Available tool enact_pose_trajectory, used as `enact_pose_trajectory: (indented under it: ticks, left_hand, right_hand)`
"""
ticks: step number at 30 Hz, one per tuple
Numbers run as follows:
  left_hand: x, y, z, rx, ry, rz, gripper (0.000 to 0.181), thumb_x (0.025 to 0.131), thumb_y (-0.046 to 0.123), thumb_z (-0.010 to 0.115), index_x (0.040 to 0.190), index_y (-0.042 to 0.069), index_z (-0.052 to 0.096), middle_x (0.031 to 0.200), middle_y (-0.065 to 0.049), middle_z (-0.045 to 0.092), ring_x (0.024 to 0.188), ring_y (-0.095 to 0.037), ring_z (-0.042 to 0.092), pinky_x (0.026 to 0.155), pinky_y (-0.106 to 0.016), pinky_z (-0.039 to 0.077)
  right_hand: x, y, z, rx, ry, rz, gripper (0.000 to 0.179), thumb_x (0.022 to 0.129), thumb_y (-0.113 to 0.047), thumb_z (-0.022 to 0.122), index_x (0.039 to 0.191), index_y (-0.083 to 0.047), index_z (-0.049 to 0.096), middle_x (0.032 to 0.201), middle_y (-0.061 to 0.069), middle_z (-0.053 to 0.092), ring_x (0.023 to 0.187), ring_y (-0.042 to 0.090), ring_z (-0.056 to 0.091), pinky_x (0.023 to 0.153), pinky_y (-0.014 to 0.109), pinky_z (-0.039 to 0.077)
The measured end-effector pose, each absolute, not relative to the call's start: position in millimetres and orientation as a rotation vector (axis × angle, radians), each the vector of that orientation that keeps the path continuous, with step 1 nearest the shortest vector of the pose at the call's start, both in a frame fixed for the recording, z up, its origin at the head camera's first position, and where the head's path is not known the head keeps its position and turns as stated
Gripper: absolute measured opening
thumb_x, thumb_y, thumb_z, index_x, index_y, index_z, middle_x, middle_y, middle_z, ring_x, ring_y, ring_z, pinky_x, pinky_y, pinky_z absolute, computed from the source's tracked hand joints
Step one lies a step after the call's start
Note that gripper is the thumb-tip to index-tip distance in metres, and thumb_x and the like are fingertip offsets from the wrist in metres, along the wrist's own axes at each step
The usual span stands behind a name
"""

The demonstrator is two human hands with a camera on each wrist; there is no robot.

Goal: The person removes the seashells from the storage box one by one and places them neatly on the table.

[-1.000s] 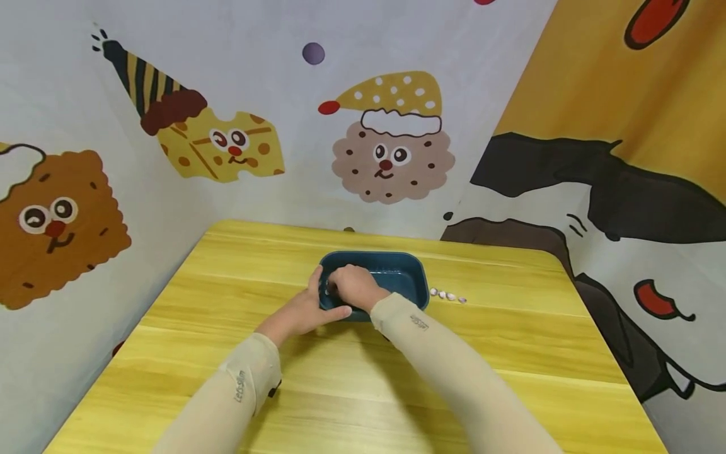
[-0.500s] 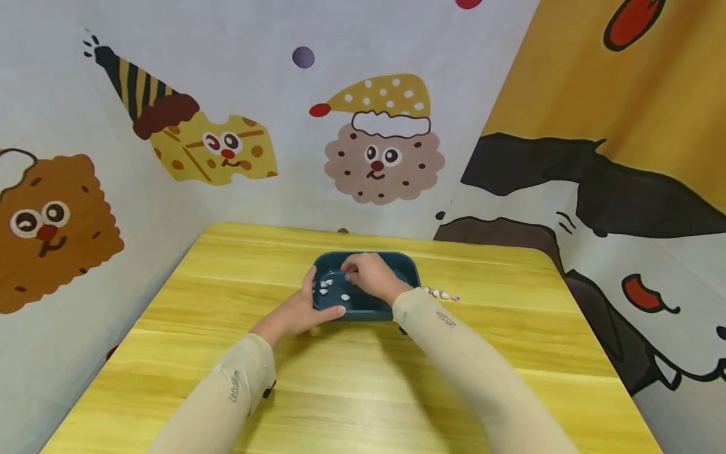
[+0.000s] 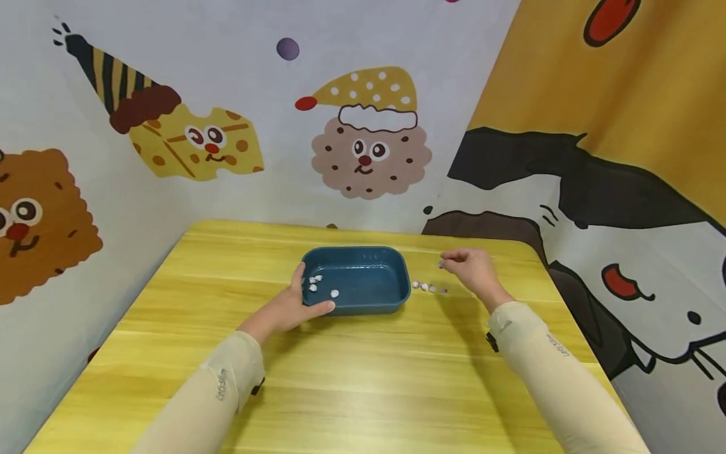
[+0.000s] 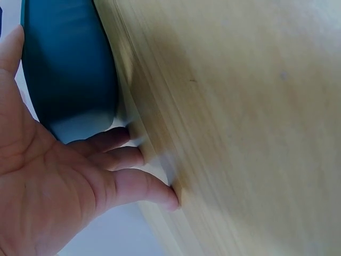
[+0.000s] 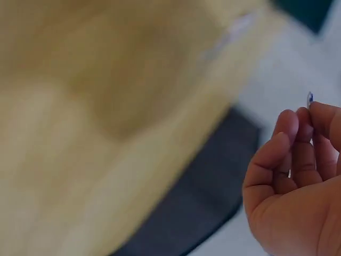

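Note:
A dark teal rectangular tub stands on the wooden table. My left hand spans its near left corner, thumb along the front wall and fingers at the left end. In the left wrist view the lower fingers reach down beside the tub, straight and spread. My right hand is raised right of the tub, pinching a small white-and-purple piece between thumb and fingertips. Several similar whitish pieces lie in the tub's left part. Others form a short row on the table off its right end.
The yellow wood-grain table ends at a back edge against a white cloth wall printed with cartoon food. A printed cartoon curtain hangs along the right side.
My right hand has come up out of the tub and moved right, over the table by the row, holding a small piece. The left hand stays at the tub's corner.

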State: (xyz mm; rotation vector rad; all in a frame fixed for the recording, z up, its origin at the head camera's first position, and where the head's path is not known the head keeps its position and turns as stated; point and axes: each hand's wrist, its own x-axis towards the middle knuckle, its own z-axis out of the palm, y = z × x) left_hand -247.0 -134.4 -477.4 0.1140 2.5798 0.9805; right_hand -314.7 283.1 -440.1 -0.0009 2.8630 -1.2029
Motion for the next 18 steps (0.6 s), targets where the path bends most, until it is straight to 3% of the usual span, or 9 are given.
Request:
enact_pose_trajectory:
  ticks: [4, 10, 18]
  left_hand:
    - [-248, -135, -477, 0.125, 2.582, 0.965, 0.133, 0.092, 0.078, 0.065, 0.169, 0.018, -0.025, 0.163, -0.038, 0.041, 0.142, -0.050, 0.056, 0.118, -0.064, 0.045]
    - [-249, -134, -477, 0.125, 2.579, 0.961, 0.133, 0.091, 0.080, 0.064, 0.168, 0.020, -0.026, 0.166, -0.037, 0.037, 0.146, -0.052, 0.051, 0.120, -0.066, 0.042]
    - [-250, -136, -482, 0.118, 2.593, 0.947, 0.133, 0.091, 0.081, 0.063, 0.168, 0.021, -0.027, 0.164, -0.037, 0.039, 0.145, -0.052, 0.052, 0.119, -0.065, 0.043]
  right_hand:
    - [-308, 319, -463, 0.092, 2.885, -1.061, 0.034, 0.103, -0.029, 0.072, 0.129, -0.006, 0.078, 0.129, 0.017, 0.077, 0.113, 0.033, 0.073, 0.087, 0.039, 0.061]
    - [-304, 327, -486, 0.156, 2.832, -1.031, 0.027, 0.100, -0.025, 0.075, 0.120, -0.007, 0.081, 0.116, 0.014, 0.081, 0.089, 0.022, 0.070, 0.071, 0.029, 0.055]
    - [-301, 317, -490, 0.163, 2.822, -1.005, 0.025, 0.100, -0.026, 0.075, 0.116, -0.007, 0.080, 0.116, 0.014, 0.079, 0.089, 0.023, 0.064, 0.072, 0.030, 0.051]
